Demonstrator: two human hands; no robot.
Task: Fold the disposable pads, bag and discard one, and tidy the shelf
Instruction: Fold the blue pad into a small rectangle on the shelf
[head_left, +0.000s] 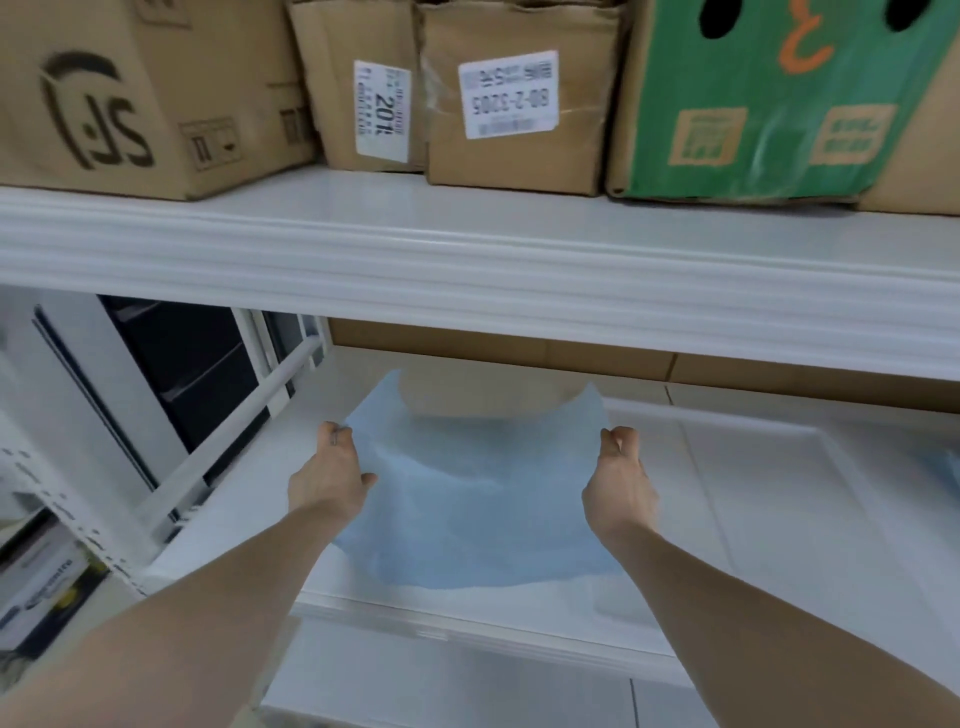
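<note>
Between two outstretched bare arms, over the lower white shelf, hangs a light blue disposable pad. It is thin, soft and slightly translucent, roughly square, and it sags in loose waves across its middle; its two far corners rise into curled points, and its near edge droops onto the shelf's smooth, glossy surface. The left hand grips the pad's left edge with fingers curled over it, the thumb lying against the sheet. The right hand pinches the right edge in a closed fist. Both edges are lifted, so the pad forms a shallow trough between the hands.

Just beyond the pad, at the back of the lower shelf, sits a pale brown rounded shape, too blurred to name. At the far right edge of that shelf a scrap of blue material shows.

Above runs the upper shelf, white with a ribbed, moulded front lip. On it stand cardboard boxes side by side: a large plain carton with black printed marks, two creased brown boxes carrying white labels, and a green printed box with round black holes.
</note>
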